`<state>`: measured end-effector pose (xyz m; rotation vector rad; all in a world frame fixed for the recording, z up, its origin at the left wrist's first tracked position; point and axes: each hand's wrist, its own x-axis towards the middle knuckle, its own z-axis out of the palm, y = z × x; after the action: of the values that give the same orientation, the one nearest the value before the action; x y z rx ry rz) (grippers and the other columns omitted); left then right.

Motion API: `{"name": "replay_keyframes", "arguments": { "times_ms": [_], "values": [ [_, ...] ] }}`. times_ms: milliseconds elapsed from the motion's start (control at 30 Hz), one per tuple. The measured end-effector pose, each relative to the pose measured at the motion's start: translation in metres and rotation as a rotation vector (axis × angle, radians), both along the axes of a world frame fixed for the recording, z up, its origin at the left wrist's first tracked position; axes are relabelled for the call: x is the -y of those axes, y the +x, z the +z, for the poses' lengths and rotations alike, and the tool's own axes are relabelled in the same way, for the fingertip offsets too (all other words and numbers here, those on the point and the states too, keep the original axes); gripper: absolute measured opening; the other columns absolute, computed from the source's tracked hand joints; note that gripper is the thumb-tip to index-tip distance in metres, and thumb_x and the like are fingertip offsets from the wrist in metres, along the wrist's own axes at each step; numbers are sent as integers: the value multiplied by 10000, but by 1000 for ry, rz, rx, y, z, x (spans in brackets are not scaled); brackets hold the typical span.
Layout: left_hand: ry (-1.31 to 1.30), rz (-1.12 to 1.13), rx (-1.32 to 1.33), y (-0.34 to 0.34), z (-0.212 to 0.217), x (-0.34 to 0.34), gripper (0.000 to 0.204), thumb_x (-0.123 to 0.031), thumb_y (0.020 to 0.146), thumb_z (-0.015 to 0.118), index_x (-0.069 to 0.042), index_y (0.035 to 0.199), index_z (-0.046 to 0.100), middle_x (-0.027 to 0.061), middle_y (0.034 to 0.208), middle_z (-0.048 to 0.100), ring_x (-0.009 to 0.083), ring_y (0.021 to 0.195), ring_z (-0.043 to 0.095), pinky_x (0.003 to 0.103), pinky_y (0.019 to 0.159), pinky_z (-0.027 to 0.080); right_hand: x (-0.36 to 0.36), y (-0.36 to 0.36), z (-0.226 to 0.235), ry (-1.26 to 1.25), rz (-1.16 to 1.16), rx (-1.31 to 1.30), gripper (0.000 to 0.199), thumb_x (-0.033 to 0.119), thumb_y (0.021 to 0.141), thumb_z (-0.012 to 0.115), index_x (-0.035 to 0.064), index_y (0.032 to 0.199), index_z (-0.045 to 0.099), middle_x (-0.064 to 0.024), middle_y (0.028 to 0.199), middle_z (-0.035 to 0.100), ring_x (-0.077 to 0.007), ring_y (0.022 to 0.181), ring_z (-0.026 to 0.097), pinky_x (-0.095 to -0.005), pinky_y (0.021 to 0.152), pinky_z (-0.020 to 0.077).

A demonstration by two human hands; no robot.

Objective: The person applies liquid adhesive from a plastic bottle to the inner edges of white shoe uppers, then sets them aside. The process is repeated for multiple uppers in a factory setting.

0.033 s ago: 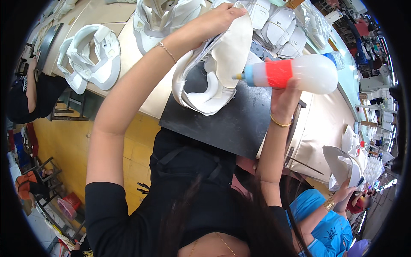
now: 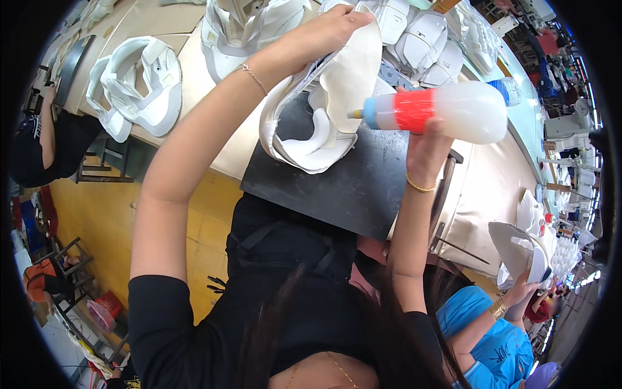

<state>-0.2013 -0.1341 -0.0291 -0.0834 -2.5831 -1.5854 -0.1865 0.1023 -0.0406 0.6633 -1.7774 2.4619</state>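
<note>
Head view shows the gluing step: left hand (image 2: 327,29) grips the white fabric shoe upper (image 2: 343,84), right hand (image 2: 427,139) clasps the translucent squeeze bottle with red band (image 2: 447,110), whose nozzle, beside the upper, must next touch its lining.

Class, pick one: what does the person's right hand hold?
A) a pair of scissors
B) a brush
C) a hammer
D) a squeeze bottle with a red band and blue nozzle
D: the right hand grips a translucent squeeze bottle, its nozzle aimed at the white shoe upper held by the left hand.

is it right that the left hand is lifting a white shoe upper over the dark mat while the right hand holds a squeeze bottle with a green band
Not quite: the band is red, not green. The head view shows the right hand holding the squeeze bottle with a red band, while the left hand lifts the white shoe upper over the dark mat.
</note>
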Motion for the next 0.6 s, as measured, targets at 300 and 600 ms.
{"name": "replay_keyframes", "arguments": {
  "times_ms": [300, 600],
  "values": [
    [223, 89, 114, 2, 19, -16, 633, -428, 944, 355, 95, 1301, 377, 265, 1354, 388, 333, 1276, 361, 368, 1050, 282, 35, -3, -16, 306, -138, -338, 356, 220, 663, 846, 6, 882, 665, -53, 834, 682, -153, 750, 644, -282, 697, 506],
    [378, 130, 201, -16, 3, -23, 649, -443, 920, 441, 29, 1354, 336, 244, 1311, 439, 310, 1222, 436, 381, 1015, 342, 47, -9, -17, 397, -80, -395, 355, 283, 658, 844, 28, 852, 692, -48, 810, 700, -151, 733, 667, -274, 664, 521]
  ]
}}
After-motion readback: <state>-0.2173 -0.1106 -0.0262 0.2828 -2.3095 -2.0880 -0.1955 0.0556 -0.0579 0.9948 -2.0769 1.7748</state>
